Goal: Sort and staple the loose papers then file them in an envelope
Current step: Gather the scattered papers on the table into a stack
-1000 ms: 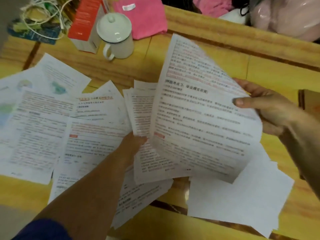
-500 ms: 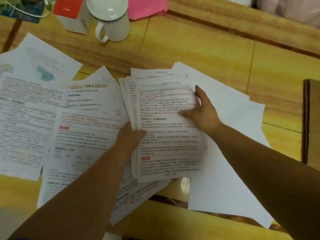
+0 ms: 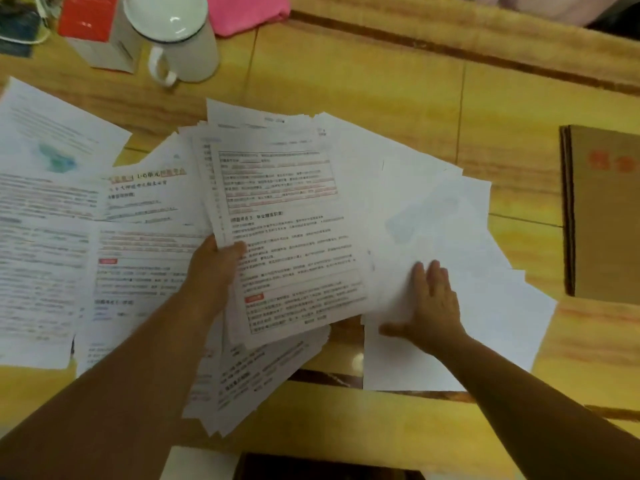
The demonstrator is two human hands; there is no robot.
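Note:
A stack of printed papers [image 3: 287, 216] lies in the middle of the yellow wooden table [image 3: 381, 98]. My left hand [image 3: 216, 268] grips the stack's left edge, thumb on top. To its right lie blank white sheets [image 3: 460, 244], face down and fanned out. My right hand [image 3: 433, 303] rests flat on them with straight fingers. More printed sheets [image 3: 52, 237] are spread over the left side of the table. A brown envelope [image 3: 606, 213] with red characters lies at the right edge.
A white mug with a lid [image 3: 176, 36] and a red and white box [image 3: 97, 29] stand at the back left. Beside them lies a pink cloth [image 3: 249, 12]. More loose sheets [image 3: 249, 382] poke out under the stack near the front edge.
My right hand laid a printed sheet on the stack, pressed it down, then moved right and toward me onto the blank sheets. My left hand kept its hold on the stack.

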